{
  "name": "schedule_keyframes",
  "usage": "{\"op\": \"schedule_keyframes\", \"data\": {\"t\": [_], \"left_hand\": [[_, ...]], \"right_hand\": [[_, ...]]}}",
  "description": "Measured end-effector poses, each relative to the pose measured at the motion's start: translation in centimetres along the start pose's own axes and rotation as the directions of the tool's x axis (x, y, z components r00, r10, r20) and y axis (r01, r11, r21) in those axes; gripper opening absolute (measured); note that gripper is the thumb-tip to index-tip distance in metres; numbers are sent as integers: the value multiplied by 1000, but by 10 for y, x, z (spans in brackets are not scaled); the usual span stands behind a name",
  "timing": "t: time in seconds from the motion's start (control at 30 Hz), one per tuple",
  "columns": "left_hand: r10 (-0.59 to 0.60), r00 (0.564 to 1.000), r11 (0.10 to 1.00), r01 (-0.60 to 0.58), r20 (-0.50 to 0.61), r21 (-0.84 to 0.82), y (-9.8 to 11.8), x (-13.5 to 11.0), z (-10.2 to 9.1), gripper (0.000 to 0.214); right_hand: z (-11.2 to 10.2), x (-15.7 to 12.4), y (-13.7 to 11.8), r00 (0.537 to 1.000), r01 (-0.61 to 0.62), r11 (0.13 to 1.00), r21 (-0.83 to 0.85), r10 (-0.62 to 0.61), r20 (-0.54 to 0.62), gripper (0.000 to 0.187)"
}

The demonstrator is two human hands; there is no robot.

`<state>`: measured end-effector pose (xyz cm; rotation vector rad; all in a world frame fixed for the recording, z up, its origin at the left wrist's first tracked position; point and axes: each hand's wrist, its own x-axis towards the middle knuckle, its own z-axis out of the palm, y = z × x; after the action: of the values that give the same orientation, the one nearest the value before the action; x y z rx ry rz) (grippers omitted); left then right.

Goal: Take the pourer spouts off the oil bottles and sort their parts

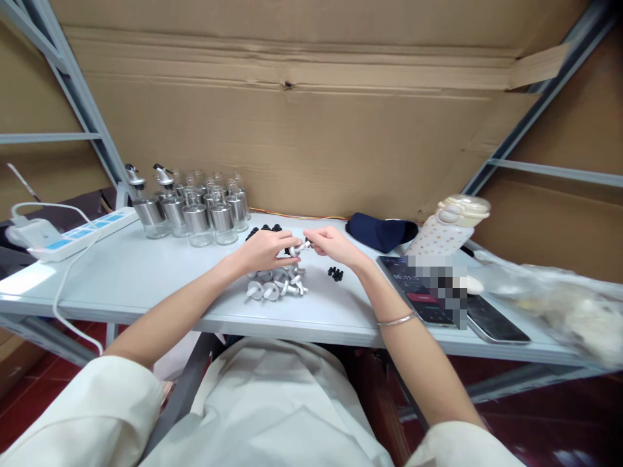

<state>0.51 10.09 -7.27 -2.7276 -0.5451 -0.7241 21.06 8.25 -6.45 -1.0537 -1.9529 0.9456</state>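
My left hand (265, 250) is closed around a silver bottle pourer (296, 250) over the middle of the table. My right hand (335, 244) pinches at the pourer's narrow tip; a small dark piece seems to be between its fingers, mostly hidden. Below my left hand lies a pile of similar silver-white pourers (270, 290). A small cluster of black caps (335, 274) sits to the right of them, under my right wrist. Behind my left hand stand several black round parts (265, 228), partly covered by the hand.
Glass bottles with metal sleeves (197, 220) stand at the back left, two topped with pourers. A power strip (82, 233) with a white cable lies at the left. On the right are a navy cap (379, 232), a dotted tumbler (440, 233), phones (496, 321) and a plastic bag (569, 311).
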Motion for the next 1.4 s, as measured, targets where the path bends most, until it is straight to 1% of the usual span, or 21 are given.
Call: {"op": "schedule_keyframes", "data": {"t": [0.1, 0.2, 0.27, 0.37, 0.47, 0.57, 0.67, 0.8, 0.87, 0.97, 1.03, 1.17, 1.4], "left_hand": [[-42, 999, 999, 41, -33, -14, -3, -2, -2, 29], [-74, 996, 997, 72, -47, -32, -5, -3, -2, 30], [-75, 996, 996, 73, -39, -43, -5, -3, -1, 29], [-71, 997, 996, 69, -42, -48, -6, -3, -1, 28], [-85, 993, 996, 81, -81, -45, -9, -4, -1, 29], [-101, 988, 994, 96, -118, -52, -12, -4, -2, 29], [-100, 987, 994, 94, -124, -55, -13, -5, -1, 29], [-109, 987, 993, 104, -116, -51, -13, -5, 1, 30], [-110, 986, 993, 105, -122, -50, -13, -5, 1, 30], [-108, 985, 993, 102, -132, -51, -14, -5, 1, 29], [-109, 985, 993, 103, -134, -53, -14, -5, 0, 29], [-109, 984, 993, 102, -138, -61, -14, -6, -1, 29], [-124, 985, 991, 117, -122, -65, -12, -5, -1, 31]], "right_hand": [[-6, -1, -2, 999, 34, 998, 43, -32, -39, 51], [-12, -3, -4, 998, 59, 997, 49, -58, -36, 40], [-15, -4, -3, 1000, 24, 999, 47, -24, 8, 32], [-17, -5, 0, 997, -31, 999, 23, 29, 69, 25], [-20, -4, 3, 997, -53, 999, 8, 53, 54, 24], [-23, -4, 6, 997, -67, 996, -61, 68, 19, 22], [-27, -3, 10, 993, -109, 982, -152, 114, 25, 19], [-29, -4, 16, 983, -166, 971, -170, 176, 45, 11], [-30, -5, 18, 978, -195, 946, -258, 207, 20, 6], [-33, -5, 18, 971, -233, 863, -449, 235, -51, 2], [-35, -5, 19, 968, -242, 818, -521, 239, -75, 2], [-39, -5, 21, 966, -238, 762, -602, 248, -68, 2], [-38, -6, 21, 933, -290, 666, -687, 356, -48, 9]]}}
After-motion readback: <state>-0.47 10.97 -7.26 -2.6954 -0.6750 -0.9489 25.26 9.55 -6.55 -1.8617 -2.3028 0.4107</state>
